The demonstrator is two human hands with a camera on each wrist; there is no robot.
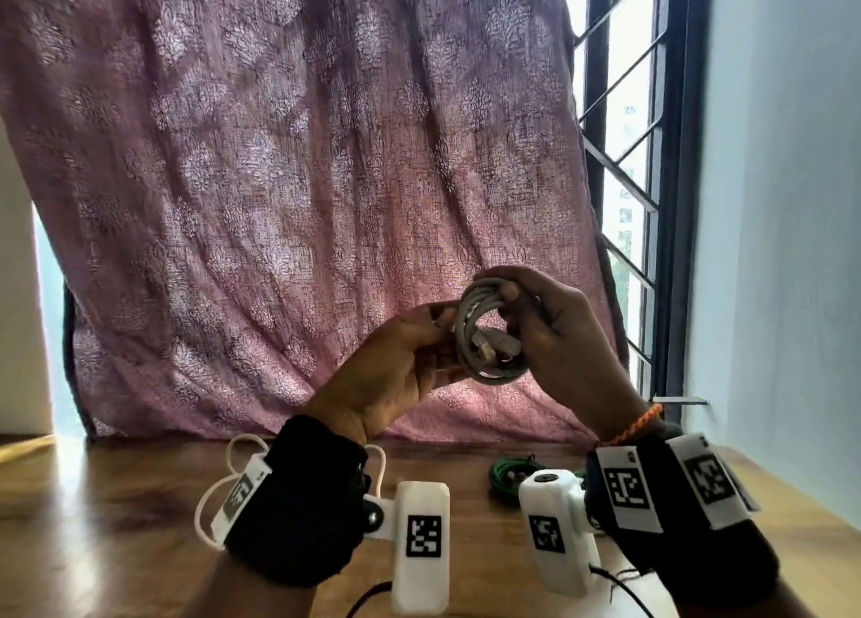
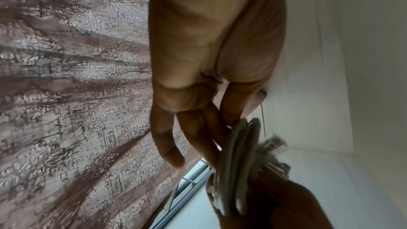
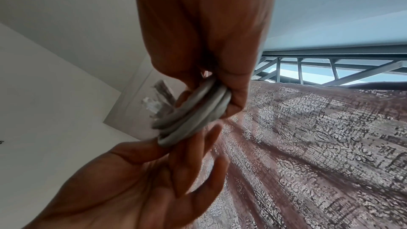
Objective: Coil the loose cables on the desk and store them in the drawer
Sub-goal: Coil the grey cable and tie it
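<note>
Held up above the brown wooden counter (image 1: 466, 547), before the pink patterned curtain (image 1: 289, 174): a grey cable wound into a tight coil (image 1: 484, 338). Clamped on its upper right side by the right hand (image 1: 559, 338), pinched at its left edge by the left hand (image 1: 396, 361). Lying on the counter below, a coiled green cable (image 1: 508, 475).

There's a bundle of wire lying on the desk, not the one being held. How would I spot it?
Start at the brown wooden desk under the pink patterned curtain. Just beyond the right wrist lies a dark green coiled cable, unlike the grey coiled cable raised between both hands.
</note>
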